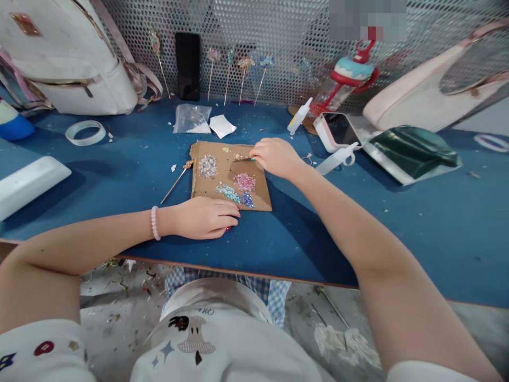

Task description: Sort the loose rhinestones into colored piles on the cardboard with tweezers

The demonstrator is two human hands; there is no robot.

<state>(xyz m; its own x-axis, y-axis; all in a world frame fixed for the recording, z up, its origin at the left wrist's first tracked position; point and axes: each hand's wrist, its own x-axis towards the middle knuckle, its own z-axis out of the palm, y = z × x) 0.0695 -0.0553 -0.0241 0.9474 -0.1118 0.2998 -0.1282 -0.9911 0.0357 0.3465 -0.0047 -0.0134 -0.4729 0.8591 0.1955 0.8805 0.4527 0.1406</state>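
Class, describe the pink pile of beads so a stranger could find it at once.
Find the brown cardboard sheet on the blue table. The pink heap of beads lies right of centre. Only it is pink: the silver heap lies left, the turquoise heap below.

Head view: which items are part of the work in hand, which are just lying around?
In use: cardboard sheet with bead piles, steadied by left hand; thin tool held in right hand; hair stick beside the sheet.

Lying about: tape roll, white backpack, phone, plastic bag, green pouch.
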